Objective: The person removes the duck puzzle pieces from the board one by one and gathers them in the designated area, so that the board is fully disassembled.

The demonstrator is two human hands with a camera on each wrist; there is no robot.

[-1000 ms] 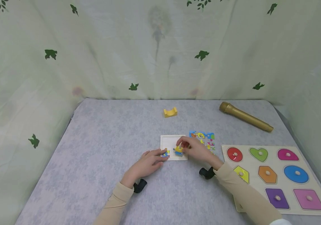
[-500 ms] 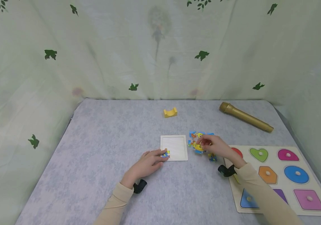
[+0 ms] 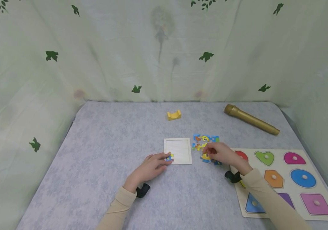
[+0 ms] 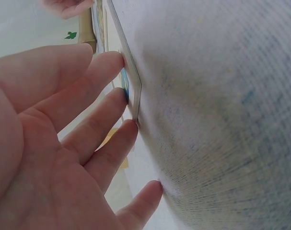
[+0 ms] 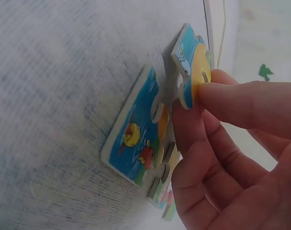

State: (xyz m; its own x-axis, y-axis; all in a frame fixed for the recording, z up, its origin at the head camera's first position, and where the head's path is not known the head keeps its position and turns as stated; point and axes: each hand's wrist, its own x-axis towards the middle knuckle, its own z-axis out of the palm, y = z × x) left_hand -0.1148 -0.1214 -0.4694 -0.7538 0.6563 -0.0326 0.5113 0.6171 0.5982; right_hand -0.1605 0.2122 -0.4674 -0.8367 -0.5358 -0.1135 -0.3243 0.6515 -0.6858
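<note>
In the head view my left hand [image 3: 149, 168] lies with fingers stretched on the lower left corner of a shallow white puzzle tray [image 3: 182, 148]. A blue and yellow puzzle piece [image 3: 170, 157] sits in that corner, partly under the fingertips. To the tray's right, my right hand [image 3: 224, 155] pinches another yellow and blue puzzle piece [image 5: 199, 62] between thumb and fingers. That piece is tilted and raised off the cloth in the right wrist view, beside a blue corner piece [image 5: 138, 129]. Several loose pieces [image 3: 205, 138] lie grouped beyond the right hand, some hidden by it.
A board with coloured knobbed shapes [image 3: 290, 204] lies at the right under the right forearm. Farther back are a gold microphone-shaped object [image 3: 251, 119] and a small yellow curved block [image 3: 174, 115]. Pale curtains [image 3: 109, 64] enclose the table.
My right hand has carried the pinched puzzle piece from above the tray rightward to the loose pieces, then slightly nearer me. The left hand has stayed put.
</note>
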